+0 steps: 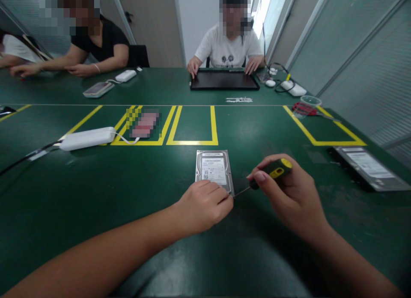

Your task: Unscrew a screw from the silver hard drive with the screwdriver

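The hard drive (213,169) lies flat on the green surface (96,195) at frame centre, its long axis running up the frame. The left hand (202,206) clamps curled fingers on the drive's lower-right corner. The right hand (289,195), to the right, grips a screwdriver (271,173) whose tip points left at that corner.

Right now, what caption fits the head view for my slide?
Left hand rests on a hard drive on the table while the right hand sets a screwdriver at its corner.
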`<state>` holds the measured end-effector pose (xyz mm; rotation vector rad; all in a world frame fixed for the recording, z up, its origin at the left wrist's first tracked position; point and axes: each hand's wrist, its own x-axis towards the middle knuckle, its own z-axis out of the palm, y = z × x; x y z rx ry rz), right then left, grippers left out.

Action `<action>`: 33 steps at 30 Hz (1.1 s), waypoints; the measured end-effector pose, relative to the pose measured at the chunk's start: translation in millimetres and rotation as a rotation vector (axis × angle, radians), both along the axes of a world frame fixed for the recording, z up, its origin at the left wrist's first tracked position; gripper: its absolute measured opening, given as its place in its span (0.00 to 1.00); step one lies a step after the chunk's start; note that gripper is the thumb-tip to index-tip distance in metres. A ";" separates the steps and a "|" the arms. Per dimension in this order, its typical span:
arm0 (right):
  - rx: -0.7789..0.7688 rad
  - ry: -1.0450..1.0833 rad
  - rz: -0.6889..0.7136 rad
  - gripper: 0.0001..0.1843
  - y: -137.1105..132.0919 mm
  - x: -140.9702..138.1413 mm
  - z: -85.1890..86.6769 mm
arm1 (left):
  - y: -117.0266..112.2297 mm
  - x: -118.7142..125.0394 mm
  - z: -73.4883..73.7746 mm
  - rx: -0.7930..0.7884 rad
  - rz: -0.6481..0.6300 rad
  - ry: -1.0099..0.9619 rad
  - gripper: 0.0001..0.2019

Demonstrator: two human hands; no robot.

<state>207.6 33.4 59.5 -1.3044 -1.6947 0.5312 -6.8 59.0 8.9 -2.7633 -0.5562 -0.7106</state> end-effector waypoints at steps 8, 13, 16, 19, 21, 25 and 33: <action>0.014 0.010 -0.007 0.10 -0.9 1.0 0.9 | 1.2 -0.6 -0.3 0.018 -0.002 -0.003 0.06; 0.019 0.013 0.015 0.09 -0.5 2.1 1.1 | 1.7 -0.9 -1.1 0.019 -0.009 -0.015 0.06; 0.020 0.010 0.029 0.08 0.2 1.6 0.1 | 2.2 -1.0 -2.1 0.012 -0.010 -0.009 0.06; 0.025 0.000 0.028 0.08 0.6 1.5 -1.2 | 2.4 -0.8 -2.9 0.014 -0.011 -0.006 0.05; 0.035 -0.010 0.034 0.08 0.6 1.5 -0.5 | 2.3 -0.6 -2.6 0.023 -0.008 -0.012 0.05; 0.089 -0.073 0.071 0.06 -0.1 0.5 6.2 | 1.8 -0.7 -1.4 0.034 -0.006 -0.010 0.05; 0.168 -0.117 0.005 0.31 -6.0 3.4 2.0 | 2.0 -1.5 -5.1 0.028 -0.004 0.001 0.04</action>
